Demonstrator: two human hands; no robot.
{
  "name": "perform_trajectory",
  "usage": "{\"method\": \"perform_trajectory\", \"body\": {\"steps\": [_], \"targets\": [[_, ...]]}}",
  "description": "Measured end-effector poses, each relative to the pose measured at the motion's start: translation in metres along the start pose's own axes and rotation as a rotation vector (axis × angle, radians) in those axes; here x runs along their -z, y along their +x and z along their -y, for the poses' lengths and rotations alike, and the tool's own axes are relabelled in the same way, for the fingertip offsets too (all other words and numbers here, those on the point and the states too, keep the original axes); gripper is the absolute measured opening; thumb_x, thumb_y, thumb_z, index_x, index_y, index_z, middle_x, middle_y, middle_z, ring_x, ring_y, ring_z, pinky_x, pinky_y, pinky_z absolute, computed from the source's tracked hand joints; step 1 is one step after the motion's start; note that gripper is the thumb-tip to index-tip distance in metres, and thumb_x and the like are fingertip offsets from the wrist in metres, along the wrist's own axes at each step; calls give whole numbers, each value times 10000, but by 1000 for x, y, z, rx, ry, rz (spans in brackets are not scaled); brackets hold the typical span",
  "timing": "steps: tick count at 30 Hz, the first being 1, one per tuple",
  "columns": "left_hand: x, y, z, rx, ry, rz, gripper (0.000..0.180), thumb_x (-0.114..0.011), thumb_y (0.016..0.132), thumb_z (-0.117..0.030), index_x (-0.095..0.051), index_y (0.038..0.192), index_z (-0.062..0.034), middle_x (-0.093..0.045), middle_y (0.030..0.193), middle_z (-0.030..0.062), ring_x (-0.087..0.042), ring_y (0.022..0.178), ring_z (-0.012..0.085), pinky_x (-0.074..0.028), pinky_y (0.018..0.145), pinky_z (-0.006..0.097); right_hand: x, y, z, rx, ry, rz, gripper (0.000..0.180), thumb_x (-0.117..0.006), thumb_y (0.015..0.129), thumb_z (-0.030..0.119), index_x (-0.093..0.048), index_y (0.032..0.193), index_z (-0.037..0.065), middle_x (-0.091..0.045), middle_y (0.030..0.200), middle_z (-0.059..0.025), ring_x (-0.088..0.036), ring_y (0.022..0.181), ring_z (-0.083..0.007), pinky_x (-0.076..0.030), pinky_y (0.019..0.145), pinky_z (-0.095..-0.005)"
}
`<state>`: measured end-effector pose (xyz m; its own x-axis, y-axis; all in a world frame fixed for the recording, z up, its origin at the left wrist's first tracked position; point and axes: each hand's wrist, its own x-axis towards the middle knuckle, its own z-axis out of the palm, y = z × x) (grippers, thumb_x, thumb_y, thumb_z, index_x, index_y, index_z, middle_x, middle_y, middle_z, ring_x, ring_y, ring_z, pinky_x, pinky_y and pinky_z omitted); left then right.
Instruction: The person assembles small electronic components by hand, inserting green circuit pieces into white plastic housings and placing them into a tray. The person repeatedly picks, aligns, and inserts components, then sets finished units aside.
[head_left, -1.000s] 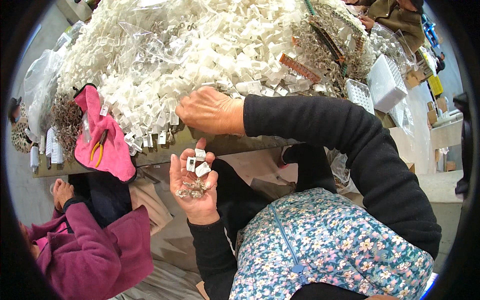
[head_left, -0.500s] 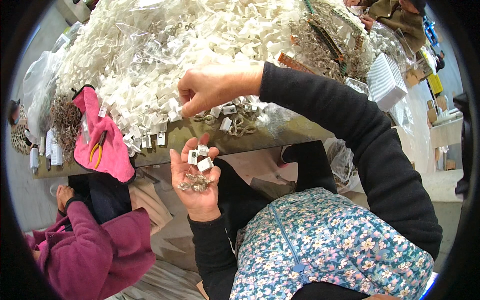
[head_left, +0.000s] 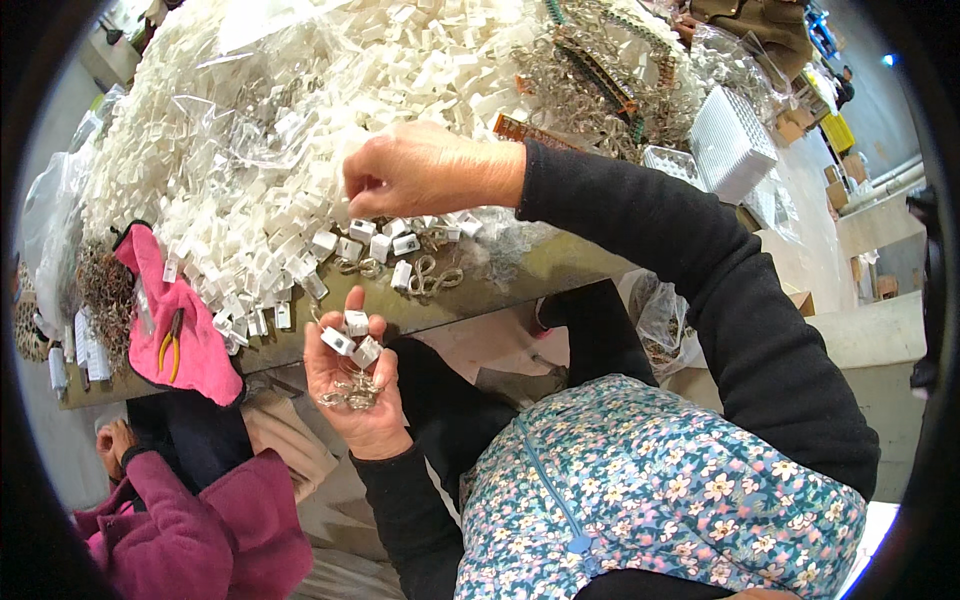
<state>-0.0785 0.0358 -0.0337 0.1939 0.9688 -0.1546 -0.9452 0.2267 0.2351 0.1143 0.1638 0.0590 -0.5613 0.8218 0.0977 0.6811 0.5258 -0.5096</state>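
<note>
My left hand (head_left: 375, 425) is palm up below the table edge, fingers curled around several small white plastic pieces (head_left: 338, 341) with dark openings. Silvery metal clips or links (head_left: 350, 392), too small to tell apart, lie in the same palm. Over the near side of a large heap of white plastic pieces (head_left: 400, 80), my right hand (head_left: 440, 172) is closed, its fingertips pinched together. What it holds, if anything, is hidden. Just below it, loose white pieces (head_left: 404, 244) and twisted metal loops (head_left: 430, 278) rest on the tabletop (head_left: 510, 280).
Left of the heap, yellow-handled pliers (head_left: 172, 350) lie on a pink cloth (head_left: 205, 350) hanging over the table edge. A person in a purple sleeve (head_left: 190, 510) sits nearby on the left. Orange and green strips (head_left: 600, 80), tangled metal and white ridged trays (head_left: 735, 145) occupy the right.
The view has shifted, moving the table and things leftward in the picture. My left hand still cups the pieces, which have tilted a little. My right hand stays closed above the heap.
</note>
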Motion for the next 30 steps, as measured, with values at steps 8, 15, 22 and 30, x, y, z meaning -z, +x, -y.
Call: {"method": "perform_trajectory", "body": {"steps": [8, 15, 22, 30], "targets": [[-1, 4, 8, 39, -48, 71, 385, -422, 981, -307, -549, 884, 43, -463, 1266, 284, -583, 926, 350, -480, 380, 294, -18, -3, -17, 93, -304, -42, 170, -617, 808, 202, -617, 862, 42, -651, 795, -139, -643, 773, -331, -505, 656, -417], [6, 4, 6, 79, -142, 77, 297, -465, 950, -214, -559, 977, 67, -430, 1308, 271, -564, 977, 348, -463, 400, 290, -36, 5, -18, 208, -356, -44, 147, -605, 772, 118, -550, 841, 1, -634, 755, -163, -641, 730, -345, -504, 631, -429], [6, 2, 7, 94, -193, 30, 336, -445, 939, -183, -555, 1138, 66, -437, 1321, 279, -574, 956, 353, -468, 395, 298, -32, -1, -12, 224, -308, -163, 136, -578, 794, 151, -552, 796, 18, -623, 692, -141, -637, 653, -328, -499, 588, -416], [-2, 3, 10, 139, -189, 39, 405, -409, 948, -211, -484, 1264, 32, -427, 1351, 269, -583, 1047, 404, -489, 448, 344, 15, -3, 15, 89, 186, -221, 224, -624, 717, 215, -667, 780, 5, -661, 701, -139, -656, 649, -242, -524, 627, -346]]}}
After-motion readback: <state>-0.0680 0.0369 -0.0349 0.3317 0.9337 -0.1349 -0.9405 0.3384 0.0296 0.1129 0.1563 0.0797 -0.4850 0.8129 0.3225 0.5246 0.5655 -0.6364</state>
